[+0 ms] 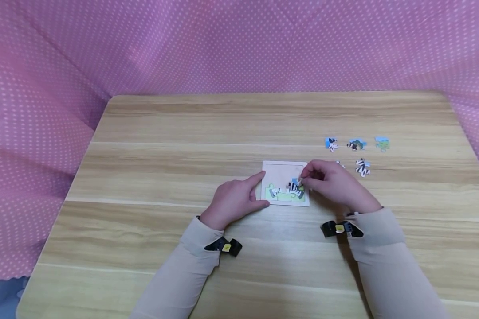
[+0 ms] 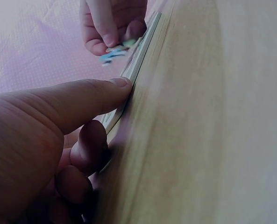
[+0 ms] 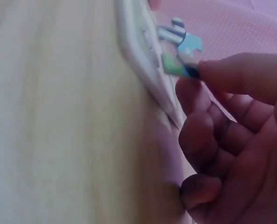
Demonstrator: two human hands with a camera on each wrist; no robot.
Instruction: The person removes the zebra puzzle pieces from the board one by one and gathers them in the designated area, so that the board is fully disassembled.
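The right grip (image 1: pixel 336 182) pinches a zebra-striped puzzle piece (image 3: pixel 190 43) between thumb and fingertips, just to its left and over the lower right part of the puzzle board (image 1: pixel 285 172); whether piece and board touch, I cannot tell. The left grip (image 1: pixel 235 199) is unclenched, thumb and forefinger spread against the board's left edge, with fitted pieces (image 1: pixel 281 197) just to its right. Beyond the right grip and off to its right, loose pieces (image 1: pixel 357 145) lie on the table (image 1: pixel 183 168), one partly hidden behind that hand.
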